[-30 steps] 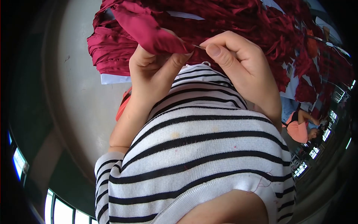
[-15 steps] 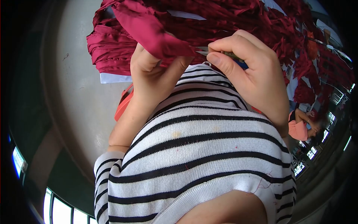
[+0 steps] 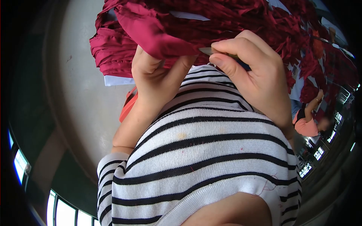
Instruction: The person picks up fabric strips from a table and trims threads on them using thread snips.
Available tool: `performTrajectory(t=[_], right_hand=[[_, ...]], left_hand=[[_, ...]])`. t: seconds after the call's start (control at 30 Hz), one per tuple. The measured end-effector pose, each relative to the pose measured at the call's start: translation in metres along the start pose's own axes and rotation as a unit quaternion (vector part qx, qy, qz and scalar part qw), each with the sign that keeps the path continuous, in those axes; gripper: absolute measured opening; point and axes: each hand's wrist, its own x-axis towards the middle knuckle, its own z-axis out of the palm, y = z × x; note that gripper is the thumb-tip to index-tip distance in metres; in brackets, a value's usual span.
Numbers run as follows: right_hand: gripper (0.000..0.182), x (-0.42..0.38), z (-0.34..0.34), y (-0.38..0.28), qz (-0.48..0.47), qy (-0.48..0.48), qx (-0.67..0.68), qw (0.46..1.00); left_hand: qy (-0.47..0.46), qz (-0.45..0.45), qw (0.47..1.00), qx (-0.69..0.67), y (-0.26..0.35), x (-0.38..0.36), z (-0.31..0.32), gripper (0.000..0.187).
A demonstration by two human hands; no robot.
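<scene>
Our left hand has its grip clamped on a fold of the dark red fabric up at 12 o'clock. Our right hand is pinched tight on small snips, blade tip touching the fabric. More red pieces are heaped at 2 o'clock.

No text, label, brand, number or sign can be read anywhere in the view. The white strip lying on the dark red fabric pile shows no print, and the white sheet sticking out beneath the pile's edge is blank where it shows.
</scene>
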Motion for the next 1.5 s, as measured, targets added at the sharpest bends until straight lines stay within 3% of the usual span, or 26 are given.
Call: performTrajectory(t=[0.37,0.47,0.67,0.77,0.8,0.97,1.0,1.17,1.27,1.37,1.47,1.5], right_hand=[[0.015,0.002,0.006,0.005,0.007,0.003,0.054,0.998],[0.014,0.001,0.009,0.006,0.011,0.008,0.060,0.998],[0.011,0.000,0.009,0.010,-0.002,0.029,0.108,0.994],[0.013,0.001,0.020,0.018,0.021,0.164,0.281,0.945],[0.018,-0.001,0.013,0.020,0.078,0.121,0.410,0.901],[0.034,0.007,0.006,0.022,0.144,-0.024,0.483,0.864],[0.032,0.009,0.004,0.019,0.171,-0.056,0.453,0.873],[0.014,0.017,0.015,0.013,0.126,-0.091,0.401,0.903],[0.010,0.018,0.022,0.016,0.048,-0.041,0.331,0.941],[0.008,0.017,0.028,0.021,0.093,-0.048,0.426,0.899],[0.008,0.014,0.021,0.036,0.158,-0.029,0.595,0.788],[0.008,0.015,0.024,0.042,0.095,-0.015,0.671,0.735]], left_hand=[[0.014,-0.017,0.999,-0.049,0.006,0.002,0.003,0.017],[-0.060,0.035,0.997,0.025,-0.001,0.000,-0.009,0.017],[-0.053,0.025,0.998,0.003,-0.003,0.000,-0.008,0.016],[-0.043,0.011,0.998,-0.037,-0.004,-0.002,-0.006,0.017],[-0.048,0.005,0.997,-0.055,-0.003,-0.001,-0.005,0.016],[-0.050,-0.073,0.980,-0.180,0.008,0.000,0.000,0.014],[-0.051,-0.074,0.977,-0.193,0.008,0.000,0.001,0.014],[-0.062,-0.064,0.975,-0.206,0.003,-0.003,-0.002,0.014],[-0.065,-0.083,0.971,-0.215,0.002,-0.005,-0.004,0.015],[-0.046,-0.122,0.960,-0.250,0.005,-0.002,-0.002,0.015],[-0.030,-0.135,0.946,-0.293,0.001,-0.001,-0.003,0.015],[-0.027,-0.145,0.942,-0.301,0.000,-0.001,-0.004,0.016]])
